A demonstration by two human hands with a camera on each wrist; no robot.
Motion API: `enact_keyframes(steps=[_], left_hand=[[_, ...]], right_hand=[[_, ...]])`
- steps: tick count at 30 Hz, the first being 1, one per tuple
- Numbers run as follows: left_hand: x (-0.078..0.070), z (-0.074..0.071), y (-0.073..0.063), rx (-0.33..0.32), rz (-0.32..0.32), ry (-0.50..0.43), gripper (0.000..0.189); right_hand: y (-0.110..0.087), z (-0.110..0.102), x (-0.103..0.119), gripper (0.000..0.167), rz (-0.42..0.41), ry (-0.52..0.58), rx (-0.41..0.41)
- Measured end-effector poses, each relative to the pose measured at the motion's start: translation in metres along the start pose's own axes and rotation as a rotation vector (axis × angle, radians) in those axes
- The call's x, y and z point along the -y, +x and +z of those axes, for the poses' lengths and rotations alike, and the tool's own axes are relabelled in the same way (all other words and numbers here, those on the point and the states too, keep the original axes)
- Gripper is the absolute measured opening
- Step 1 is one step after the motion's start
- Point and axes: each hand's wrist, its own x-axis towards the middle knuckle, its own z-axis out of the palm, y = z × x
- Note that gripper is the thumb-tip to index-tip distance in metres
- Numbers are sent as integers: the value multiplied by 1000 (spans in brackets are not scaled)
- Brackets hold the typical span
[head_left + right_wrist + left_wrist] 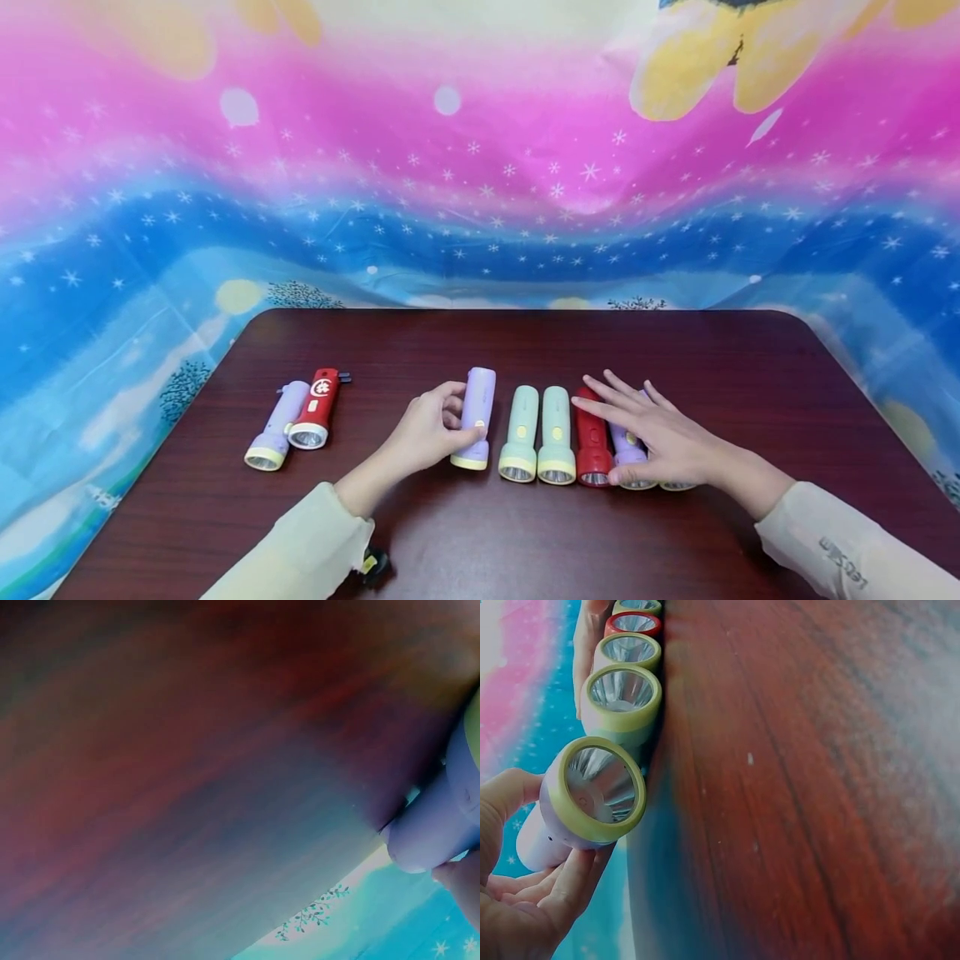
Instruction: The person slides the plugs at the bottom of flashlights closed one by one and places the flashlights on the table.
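My left hand (429, 425) grips a purple flashlight (477, 408) with a yellow rim, thumb near its button and fingers behind; in the left wrist view its lens (602, 784) faces the camera. To its right, two mint-green flashlights (523, 427) lie side by side, followed by a red flashlight (594, 450) and a purple one (628, 450). My right hand (667, 442) spreads over the right end of this row, fingers straight, partly hiding the red and purple flashlights and another yellow-rimmed head (678, 486). In the right wrist view, a purple flashlight (435, 825) shows beside a finger.
At the table's left, a purple flashlight (279, 425) lies against a red flashlight (315, 408) with a white emblem and plug prongs. A small black object (373, 567) sits by the left sleeve. The brown table (465, 542) backs onto a colourful curtain (480, 167).
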Motion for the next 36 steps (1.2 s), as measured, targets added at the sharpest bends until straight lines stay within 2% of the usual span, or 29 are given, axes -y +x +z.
enact_keyframes(steps=[10, 21, 36], left_hand=[[3, 6, 6, 37, -16, 41, 63], [6, 11, 10, 72, -79, 9, 60], [4, 12, 13, 110, -66, 61, 51]], right_hand=[[0, 5, 0, 95, -3, -55, -4], [0, 8, 1, 95, 24, -116, -4], [1, 8, 3, 92, 27, -123, -10]])
